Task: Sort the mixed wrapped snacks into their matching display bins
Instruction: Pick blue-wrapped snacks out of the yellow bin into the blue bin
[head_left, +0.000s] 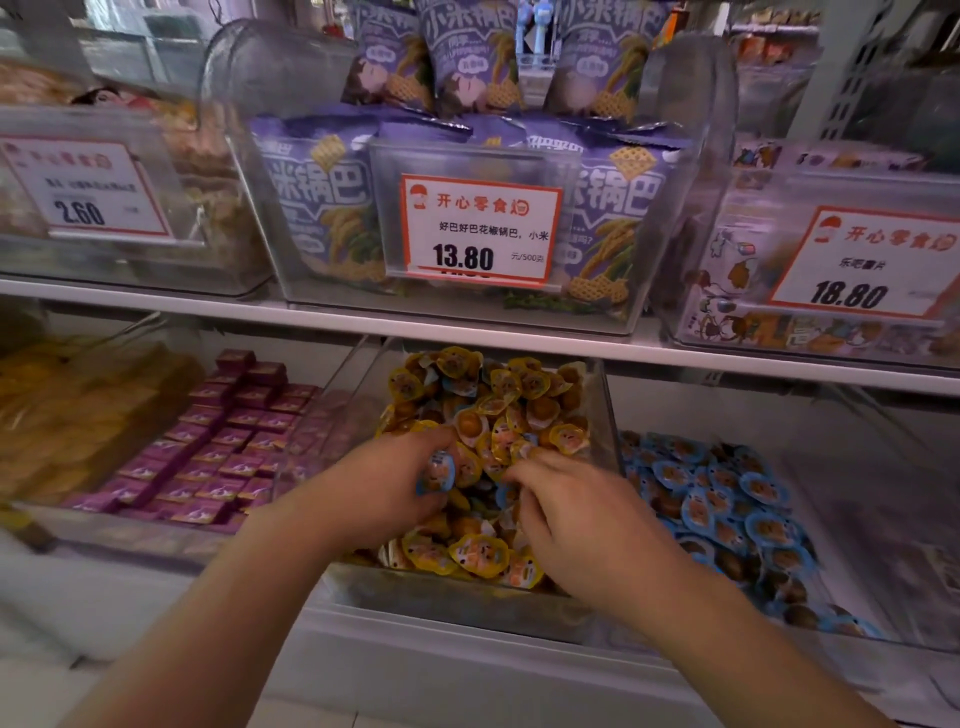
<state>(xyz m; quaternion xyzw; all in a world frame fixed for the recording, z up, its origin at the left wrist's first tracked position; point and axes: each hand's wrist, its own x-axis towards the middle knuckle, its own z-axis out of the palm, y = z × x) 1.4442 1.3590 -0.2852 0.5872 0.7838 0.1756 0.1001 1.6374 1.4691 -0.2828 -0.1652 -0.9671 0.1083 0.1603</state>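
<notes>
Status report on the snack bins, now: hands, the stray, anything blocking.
Left hand pinches a blue-wrapped snack over the yellow bin. Right hand digs among the yellow snacks, grip unclear. Blue bin right, open, nothing blocking.

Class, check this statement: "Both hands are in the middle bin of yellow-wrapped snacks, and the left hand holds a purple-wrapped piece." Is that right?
Not quite. The head view shows the left hand holding a blue-wrapped piece, not a purple one. The rest stands: both it and the right hand are in the middle bin of yellow-wrapped snacks.
</notes>
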